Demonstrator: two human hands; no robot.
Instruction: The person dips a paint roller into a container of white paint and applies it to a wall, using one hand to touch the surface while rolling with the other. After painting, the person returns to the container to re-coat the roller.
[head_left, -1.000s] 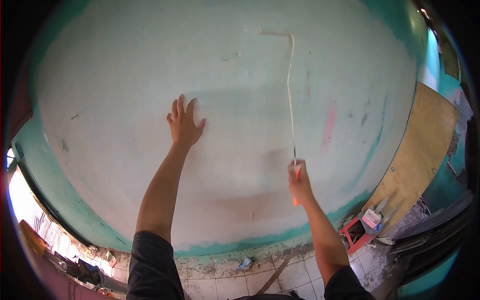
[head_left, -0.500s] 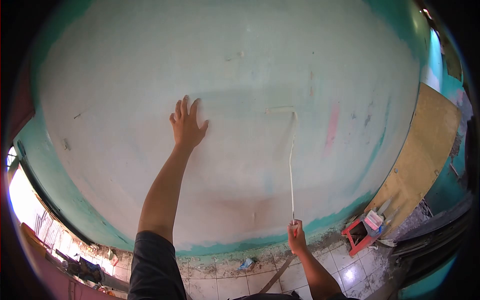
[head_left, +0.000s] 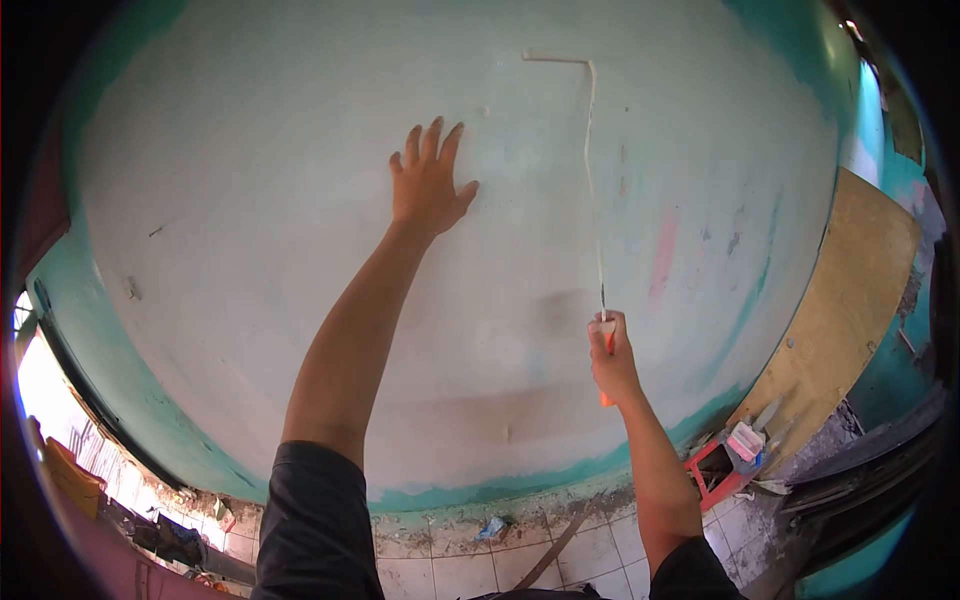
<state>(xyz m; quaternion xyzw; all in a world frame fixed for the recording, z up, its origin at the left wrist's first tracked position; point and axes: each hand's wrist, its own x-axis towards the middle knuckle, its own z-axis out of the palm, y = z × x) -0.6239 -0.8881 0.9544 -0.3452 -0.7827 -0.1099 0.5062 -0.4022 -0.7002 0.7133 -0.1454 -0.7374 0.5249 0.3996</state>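
Observation:
My right hand (head_left: 613, 362) is wrapped around the orange handle of a paint roller (head_left: 590, 150). The roller's long thin rod rises from the fist and bends left at the top into a slim, pale roller head, which lies against the upper part of the wall (head_left: 480, 330). My left hand (head_left: 428, 184), fingers spread, is at the wall to the left of the rod and holds nothing; whether the palm touches the surface is hard to tell. Whitish paint covers most of the wall, with green showing around its edges and a few pink and dark marks at right.
A red stool (head_left: 718, 470) with a pink-and-white container (head_left: 746, 441) on it stands low at right. Behind it leans a tan board (head_left: 850, 270). White floor tiles (head_left: 465, 575) run along the wall's foot, with a blue scrap (head_left: 492, 528) there. Bright light enters at left.
The roller has gone up the wall, with my right hand rising from near the floor line. My left hand has also shifted up and to the right, still spread.

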